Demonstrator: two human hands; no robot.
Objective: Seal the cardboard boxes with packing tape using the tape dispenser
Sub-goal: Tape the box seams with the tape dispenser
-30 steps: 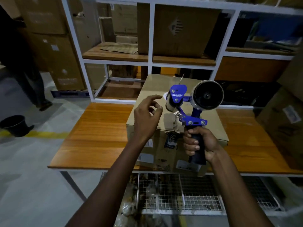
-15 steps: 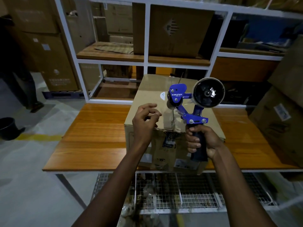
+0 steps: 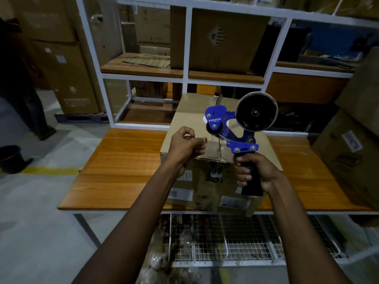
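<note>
A closed cardboard box (image 3: 190, 111) with labels on its near side stands on the wooden table (image 3: 127, 160). Above its top I hold a blue tape dispenser (image 3: 216, 118) with a dark tape roll (image 3: 256, 113). My right hand (image 3: 253, 171) grips its black handle upright. My left hand (image 3: 185, 146) is just left of the dispenser's roller, its fingertips pinching what looks like the thin clear end of the tape (image 3: 211, 138).
A white-framed shelf unit (image 3: 186, 76) with more boxes rises behind the table. Stacked cartons (image 3: 348, 152) crowd the right end. A wire basket (image 3: 225, 242) sits under the table. A person's legs (image 3: 26, 99) and a black bucket (image 3: 10, 158) are at the left.
My left hand has drawn back from the roller to the left and its fingers have curled into a pinch. The dispenser stays upright in my right hand.
</note>
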